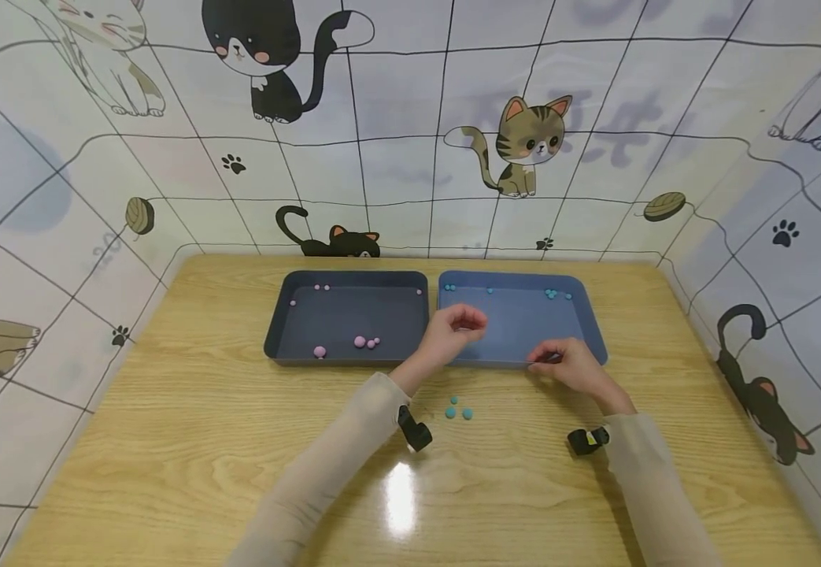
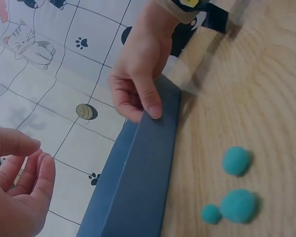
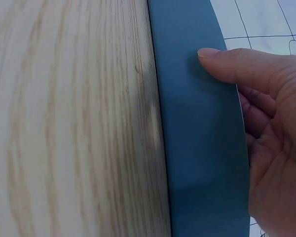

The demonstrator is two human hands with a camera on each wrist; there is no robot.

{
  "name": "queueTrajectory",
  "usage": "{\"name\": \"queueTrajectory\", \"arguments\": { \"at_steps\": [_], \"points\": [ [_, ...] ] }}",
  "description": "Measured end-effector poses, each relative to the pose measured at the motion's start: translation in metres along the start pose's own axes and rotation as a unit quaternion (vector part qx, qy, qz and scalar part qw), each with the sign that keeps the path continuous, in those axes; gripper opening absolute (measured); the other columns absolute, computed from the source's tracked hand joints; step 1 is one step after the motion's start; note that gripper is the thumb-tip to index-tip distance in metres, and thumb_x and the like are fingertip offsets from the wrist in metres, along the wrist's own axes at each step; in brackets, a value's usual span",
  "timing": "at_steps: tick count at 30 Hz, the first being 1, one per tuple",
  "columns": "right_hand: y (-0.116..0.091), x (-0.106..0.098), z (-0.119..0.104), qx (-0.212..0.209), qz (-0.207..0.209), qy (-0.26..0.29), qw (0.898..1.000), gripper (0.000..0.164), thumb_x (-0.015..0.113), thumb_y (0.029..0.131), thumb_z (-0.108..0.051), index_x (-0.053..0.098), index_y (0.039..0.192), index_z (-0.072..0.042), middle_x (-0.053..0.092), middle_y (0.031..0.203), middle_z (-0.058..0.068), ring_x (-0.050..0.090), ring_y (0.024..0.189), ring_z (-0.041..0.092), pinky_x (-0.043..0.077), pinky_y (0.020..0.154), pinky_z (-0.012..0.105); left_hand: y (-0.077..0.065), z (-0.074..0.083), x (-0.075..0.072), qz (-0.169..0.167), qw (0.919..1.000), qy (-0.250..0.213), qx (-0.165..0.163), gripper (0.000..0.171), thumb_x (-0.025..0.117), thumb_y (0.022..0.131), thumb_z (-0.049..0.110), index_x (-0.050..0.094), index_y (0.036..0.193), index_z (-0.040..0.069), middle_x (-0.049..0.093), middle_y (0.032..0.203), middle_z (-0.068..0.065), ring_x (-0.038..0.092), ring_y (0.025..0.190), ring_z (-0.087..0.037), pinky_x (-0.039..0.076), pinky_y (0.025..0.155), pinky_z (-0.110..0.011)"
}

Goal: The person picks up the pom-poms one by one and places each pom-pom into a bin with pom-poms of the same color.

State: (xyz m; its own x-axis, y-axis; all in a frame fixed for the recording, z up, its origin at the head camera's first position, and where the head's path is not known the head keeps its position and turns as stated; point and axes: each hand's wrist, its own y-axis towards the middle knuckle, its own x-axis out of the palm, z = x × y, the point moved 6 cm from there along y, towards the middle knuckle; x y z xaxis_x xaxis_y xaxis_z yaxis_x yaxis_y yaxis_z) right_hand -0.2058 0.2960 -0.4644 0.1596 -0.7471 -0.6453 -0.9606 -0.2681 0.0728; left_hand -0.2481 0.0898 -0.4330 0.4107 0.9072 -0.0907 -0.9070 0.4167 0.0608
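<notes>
— So where's the right hand [image 1: 571, 367]?
— Pinching the blue tray's [image 1: 516, 331] near rim, thumb outside.
— And the left hand [image 1: 453, 329]?
— Fingers loosely curled, empty, over that tray; teal pompoms [image 1: 459, 410] behind on the worktop [image 1: 169, 441]

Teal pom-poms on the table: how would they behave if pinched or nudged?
The pom-poms look fuzzy and round in the left wrist view, so probably soft and very light, squashing under a pinch. Being ball-shaped on a smooth wooden table, they would likely roll or skid if nudged. The smallest may be fiddly to pinch; the fuzz probably makes slipping unlikely.
</notes>
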Motion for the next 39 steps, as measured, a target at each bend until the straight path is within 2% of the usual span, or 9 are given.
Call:
{"name": "queueTrajectory", "arguments": {
  "at_steps": [9,13,16,19,22,24,31,39],
  "points": [
    [0.001,0.001,-0.001,-0.002,-0.001,-0.001,1.0,0.005,0.072,0.078,0.001,0.07,0.08,-0.003,0.067,0.077,0.003,0.058,0.069,0.006,0.051,0.061,0.023,-0.025,-0.008,-0.001,-0.034,0.999,0.02,0.021,0.011,0.065,0.084,-0.002,0.066,0.095,-0.001,0.065,0.093,-0.011,0.06,0.085,-0.013,0.049,0.074,-0.022],
    [0.001,0.001,0.0,-0.003,-0.004,-0.001,1.0,0.005,0.072,0.078,0.001,0.07,0.081,-0.003,0.067,0.077,0.003,0.058,0.069,0.006,0.051,0.062,0.023,-0.04,-0.006,0.0,-0.056,0.9981,0.012,0.024,0.012,0.064,0.083,-0.005,0.064,0.095,-0.005,0.065,0.092,-0.016,0.058,0.08,-0.008,0.048,0.072,-0.02],
    [0.0,0.001,0.0,-0.003,-0.005,-0.004,1.0,0.004,0.073,0.078,-0.001,0.07,0.082,-0.001,0.067,0.077,0.005,0.058,0.07,0.006,0.051,0.062,0.023,-0.05,-0.003,0.001,-0.078,0.9966,0.012,0.023,0.012,0.062,0.083,-0.01,0.062,0.095,-0.011,0.063,0.092,-0.023,0.058,0.078,-0.011,0.049,0.07,-0.02],
    [0.0,0.001,-0.001,-0.005,-0.003,-0.007,1.0,0.005,0.073,0.079,-0.003,0.07,0.082,0.0,0.067,0.078,0.007,0.058,0.07,0.006,0.051,0.062,0.023,-0.055,-0.011,0.003,-0.097,0.9951,0.014,0.015,0.013,0.062,0.082,-0.013,0.061,0.095,-0.013,0.062,0.092,-0.027,0.057,0.077,-0.012,0.048,0.069,-0.018],
    [0.0,0.0,-0.002,-0.007,-0.001,-0.008,1.0,0.003,0.072,0.079,-0.001,0.07,0.081,-0.001,0.067,0.077,0.007,0.058,0.07,0.005,0.051,0.062,0.023,-0.058,-0.029,0.007,-0.115,0.9931,0.023,0.002,0.014,0.063,0.082,-0.011,0.062,0.095,-0.011,0.063,0.092,-0.025,0.055,0.076,-0.008,0.047,0.068,-0.016],
    [0.0,0.0,-0.002,-0.007,0.002,-0.009,1.0,0.004,0.072,0.078,0.001,0.07,0.081,-0.003,0.067,0.077,0.005,0.058,0.07,0.005,0.051,0.062,0.023,-0.062,-0.035,0.008,-0.121,0.9923,0.029,-0.005,0.013,0.063,0.082,-0.01,0.063,0.095,-0.01,0.064,0.092,-0.022,0.055,0.075,-0.006,0.047,0.067,-0.017],
    [0.0,0.001,-0.003,0.001,-0.005,-0.01,1.0,0.004,0.072,0.079,-0.001,0.07,0.082,-0.001,0.067,0.078,0.005,0.058,0.07,0.006,0.051,0.062,0.023,-0.068,-0.046,0.008,-0.126,0.9906,0.048,0.023,0.013,0.063,0.079,-0.013,0.064,0.091,-0.009,0.064,0.087,-0.02,0.055,0.073,-0.005,0.049,0.066,-0.018],
    [-0.001,0.0,-0.004,-0.003,-0.003,-0.003,1.0,0.005,0.073,0.079,-0.002,0.07,0.082,0.0,0.067,0.078,0.007,0.058,0.07,0.005,0.05,0.061,0.023,-0.076,-0.046,0.007,-0.113,0.9883,0.095,0.035,0.011,0.065,0.077,-0.012,0.063,0.085,-0.005,0.064,0.082,-0.014,0.056,0.072,-0.005,0.05,0.067,-0.018]
  ]
}}
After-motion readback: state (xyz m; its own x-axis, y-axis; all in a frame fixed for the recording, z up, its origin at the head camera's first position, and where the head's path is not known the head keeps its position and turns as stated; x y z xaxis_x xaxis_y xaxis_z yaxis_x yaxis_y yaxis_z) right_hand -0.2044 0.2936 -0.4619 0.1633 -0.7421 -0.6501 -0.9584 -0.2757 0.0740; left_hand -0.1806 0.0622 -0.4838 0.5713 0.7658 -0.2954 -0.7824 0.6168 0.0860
